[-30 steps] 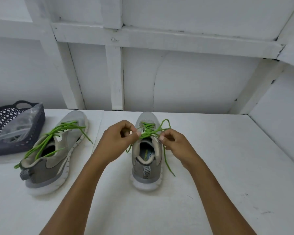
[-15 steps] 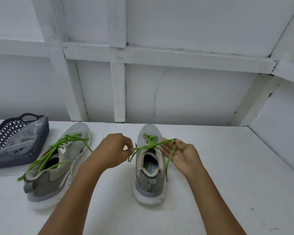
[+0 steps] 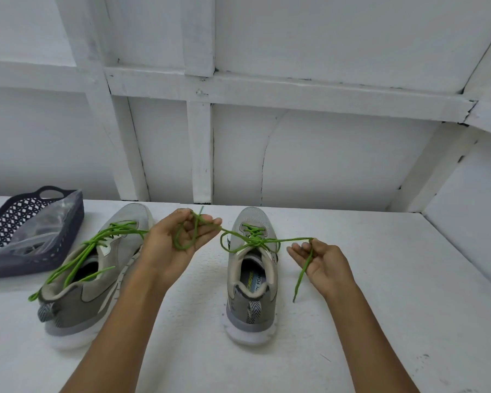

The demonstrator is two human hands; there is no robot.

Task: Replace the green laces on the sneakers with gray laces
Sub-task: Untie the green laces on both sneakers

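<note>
- The surface carries both shoes within easy reach, probably so both hands stay free for the lacing.
- The middle sneaker stands upright between the forearms with its heel toward the person. That likely sets its eyelets square to both hands. It has a gray upper, a pale collar and a white sole.
- The side sneaker lies tipped over to the left, seemingly parked until its turn. Its loose lace is threaded but untied, and one end trails past the heel.
- The basket sits at the far left and holds a clear plastic bag. I cannot tell whether gray laces are inside.
- The left hand is palm up, its grip loosely curled round a loop of the green lace, drawing it leftward.
- The right hand is also palm up, with a narrow grip that pinches the other end. The tail of that end dangles toward the surface.
- The green lace is a thin, bright cord. It is crossed at the throat of the middle sneaker and pulled outward on both sides, apparently to loosen the knot. Judging by this, the unlacing has barely begun.
</note>
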